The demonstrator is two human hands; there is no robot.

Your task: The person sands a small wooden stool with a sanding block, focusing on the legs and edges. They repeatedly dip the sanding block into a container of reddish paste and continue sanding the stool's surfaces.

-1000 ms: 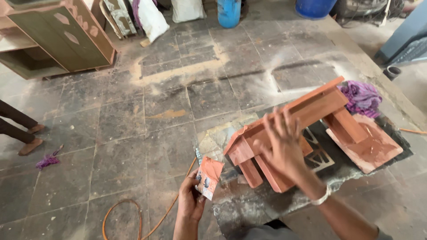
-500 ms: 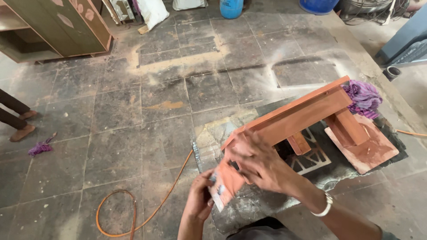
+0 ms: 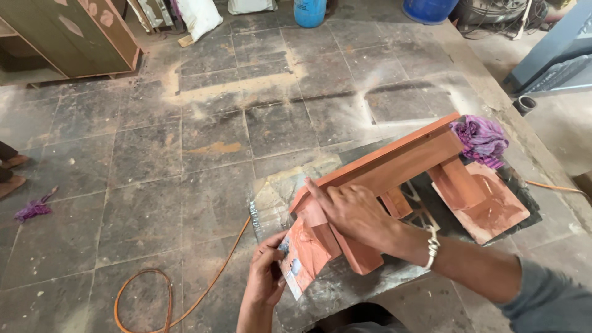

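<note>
A terracotta-coloured wooden stool-like frame [image 3: 401, 163] lies tipped on a dusty sheet on the floor. My left hand [image 3: 264, 277] grips a small flat card [image 3: 301, 256] smeared with the same reddish paste, held against the frame's near end. My right hand [image 3: 354, 213] rests flat on the frame's near leg and top edge, fingers spread, a metal bracelet [image 3: 433, 246] on the wrist. A purple rag [image 3: 481, 140] lies at the frame's far end.
A paste-covered square board [image 3: 490, 206] lies right of the frame. An orange cable [image 3: 185, 296] loops on the stone floor at front left. A wooden cabinet [image 3: 68, 37] stands back left; blue drums [image 3: 310, 12] and sacks line the back. Another person's feet [image 3: 9, 169] show at far left.
My right hand has slid from the frame's middle down to its near end. My left hand has brought the smeared card up against the frame. The view has shifted slightly.
</note>
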